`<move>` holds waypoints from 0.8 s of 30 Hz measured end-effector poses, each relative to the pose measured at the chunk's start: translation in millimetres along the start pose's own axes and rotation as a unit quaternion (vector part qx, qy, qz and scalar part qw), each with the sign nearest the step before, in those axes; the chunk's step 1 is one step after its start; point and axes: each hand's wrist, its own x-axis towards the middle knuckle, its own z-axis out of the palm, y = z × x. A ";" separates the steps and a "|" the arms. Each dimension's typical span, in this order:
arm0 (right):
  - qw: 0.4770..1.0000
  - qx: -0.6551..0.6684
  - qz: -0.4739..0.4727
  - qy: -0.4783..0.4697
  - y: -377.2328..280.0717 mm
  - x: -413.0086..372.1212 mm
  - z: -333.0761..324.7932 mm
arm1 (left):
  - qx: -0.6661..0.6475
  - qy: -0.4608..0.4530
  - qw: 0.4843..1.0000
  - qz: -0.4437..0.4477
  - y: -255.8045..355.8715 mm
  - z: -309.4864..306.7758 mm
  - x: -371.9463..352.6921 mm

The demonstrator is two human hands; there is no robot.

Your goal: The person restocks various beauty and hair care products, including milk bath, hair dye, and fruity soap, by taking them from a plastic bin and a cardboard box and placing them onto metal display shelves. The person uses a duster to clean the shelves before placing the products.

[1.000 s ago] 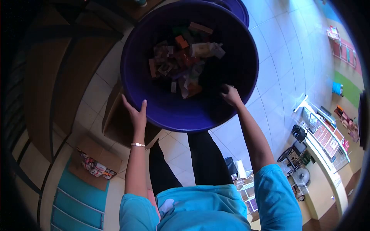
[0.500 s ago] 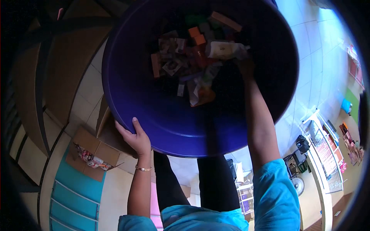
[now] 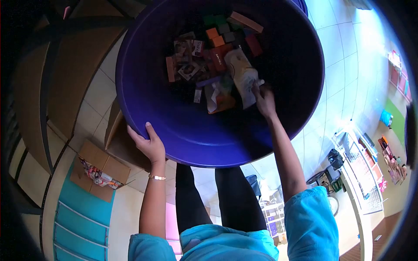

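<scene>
A large round purple tub [image 3: 191, 150] fills the upper middle of the view. My left hand [image 3: 150, 145] is closed on its near-left rim, with the thumb on the inner side and the fingers outside. Inside the tub, my right hand [image 3: 264, 99] grips the end of a white and yellowish pouch [image 3: 241, 71], which slants up and left from it. Around the pouch lie a red box [image 3: 218, 59], orange boxes [image 3: 215, 38], a pale long box [image 3: 246, 21] and several small printed packets [image 3: 189, 71]. An orange and white packet [image 3: 222, 102] rests nearer to me.
Left of the tub stand an opened cardboard box [image 3: 98, 167] with printed packages and brown cardboard [image 3: 122, 139]. A teal panel with rails [image 3: 80, 226] is below it. On the right are a wheeled item [image 3: 328, 182], a white rack [image 3: 363, 174] and pale floor tiles [image 3: 339, 56].
My right hand has moved left and towards me, and the pouch has swung from nearly level to a steep slant. My left hand stays on the rim. The view has shifted slightly.
</scene>
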 end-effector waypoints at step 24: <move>0.984 0.017 0.176 0.011 98.7 -16.8 105.0 | -0.030 0.009 0.997 0.072 -7.8 0.4 1.7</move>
